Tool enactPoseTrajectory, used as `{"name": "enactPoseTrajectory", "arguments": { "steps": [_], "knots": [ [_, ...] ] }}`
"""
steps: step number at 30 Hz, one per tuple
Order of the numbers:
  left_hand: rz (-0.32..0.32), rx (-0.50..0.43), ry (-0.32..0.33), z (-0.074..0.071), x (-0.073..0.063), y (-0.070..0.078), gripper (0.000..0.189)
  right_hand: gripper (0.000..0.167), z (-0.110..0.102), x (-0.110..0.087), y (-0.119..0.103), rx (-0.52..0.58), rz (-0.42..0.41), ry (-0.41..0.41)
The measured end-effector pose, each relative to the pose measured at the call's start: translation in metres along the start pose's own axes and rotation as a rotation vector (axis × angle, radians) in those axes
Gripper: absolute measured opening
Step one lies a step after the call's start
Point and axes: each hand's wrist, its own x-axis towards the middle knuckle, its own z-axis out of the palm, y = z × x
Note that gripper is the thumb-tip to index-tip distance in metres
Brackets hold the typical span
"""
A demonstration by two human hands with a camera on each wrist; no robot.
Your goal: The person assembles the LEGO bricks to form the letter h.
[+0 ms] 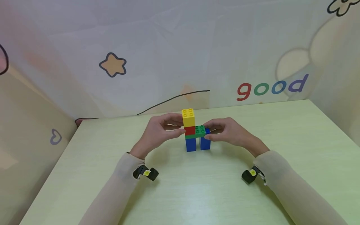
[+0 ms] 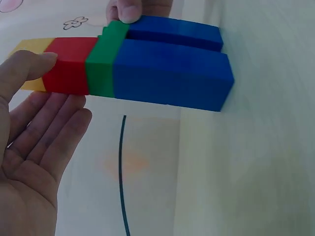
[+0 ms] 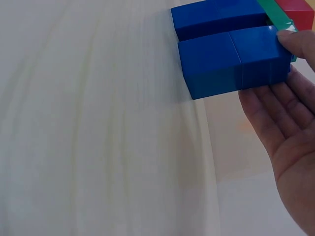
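Observation:
A small toy-brick build sits between the two hands. Two blue columns, the left one (image 1: 191, 145) and the right one (image 3: 211, 61), hang side by side below a green brick (image 1: 200, 130) that spans them. Above its left end come a red brick (image 1: 189, 130) and a yellow brick (image 1: 188, 119) on top. My left hand (image 1: 161, 127) grips the left stack, thumb on the red brick and fingers behind. From the other side, my right hand (image 1: 229, 132) pinches the right blue column's upper part near the green brick. Whether the columns touch the table cannot be told.
A pale wood-grain table (image 1: 180, 193) lies under both forearms. Behind it hangs a printed cloth backdrop (image 1: 174, 56) with a star and the word "good". Each wrist wears a strap with a small black camera, the left camera (image 1: 152, 174) and the right camera (image 1: 248, 177).

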Motion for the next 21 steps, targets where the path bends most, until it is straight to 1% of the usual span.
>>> {"name": "enactPoseTrajectory", "arguments": {
  "steps": [5, 12, 17, 21],
  "knots": [
    [-0.056, -0.022, -0.049, 0.001, -0.001, -0.006, 0.038, 0.047, -0.001, -0.001, 0.001, 0.015, 0.001, 0.0],
    [-0.105, -0.023, -0.081, 0.002, -0.001, -0.012, 0.037, 0.046, -0.001, 0.0, 0.004, 0.024, -0.005, -0.006],
    [-0.125, -0.038, -0.098, 0.004, -0.001, -0.015, 0.037, 0.046, -0.002, 0.0, 0.006, 0.039, -0.002, -0.007],
    [-0.127, -0.053, -0.096, 0.006, -0.001, -0.017, 0.036, 0.045, -0.002, 0.001, 0.008, 0.049, -0.005, -0.007]
  ]
}}
